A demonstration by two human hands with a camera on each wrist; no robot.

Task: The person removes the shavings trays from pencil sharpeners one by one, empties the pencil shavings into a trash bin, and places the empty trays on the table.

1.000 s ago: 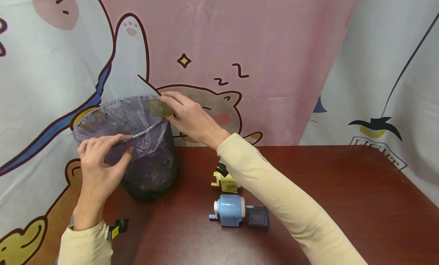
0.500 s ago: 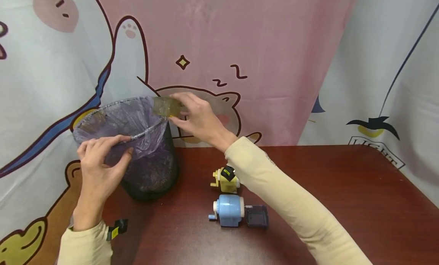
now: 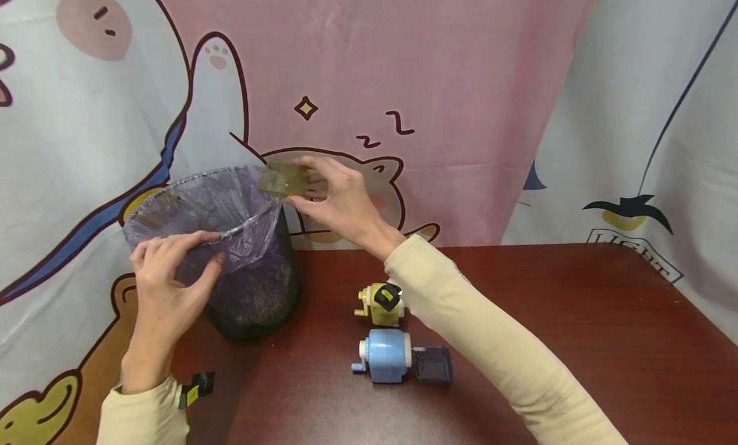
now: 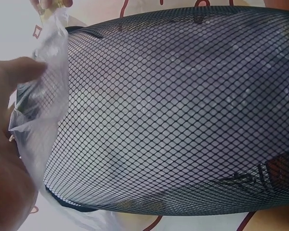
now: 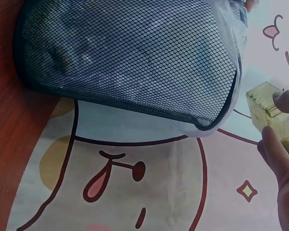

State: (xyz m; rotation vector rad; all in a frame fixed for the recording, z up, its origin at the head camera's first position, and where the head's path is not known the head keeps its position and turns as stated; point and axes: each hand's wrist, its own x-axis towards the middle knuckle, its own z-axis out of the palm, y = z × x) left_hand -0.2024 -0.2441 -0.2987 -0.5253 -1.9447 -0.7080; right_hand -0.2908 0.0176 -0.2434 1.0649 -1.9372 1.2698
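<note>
At the rim of a black mesh trash bin (image 3: 254,298) with a thin purplish liner, my left hand (image 3: 167,285) grips the edge, fingers over the top and thumb outside. The left wrist view shows its thumb (image 4: 24,70) against the liner (image 4: 50,91). My right hand (image 3: 346,198) pinches a see-through yellow shavings drawer (image 3: 282,180) between thumb and fingers, at the bin's right rim. In the right wrist view the drawer (image 5: 267,108) is tilted, just beyond the bin's mouth. I cannot tell whether shavings are inside it.
On the brown table (image 3: 576,323) stand a yellow crank pencil sharpener (image 3: 380,312), partly covered by the right wrist's strap, and a blue one (image 3: 387,355). A dark see-through drawer (image 3: 434,365) lies against the blue sharpener's right side. A cartoon-print curtain (image 3: 461,112) hangs behind.
My right hand has shifted right with the yellow drawer, and more of the drawer now shows outside the fingers. The left hand stays on the rim.
</note>
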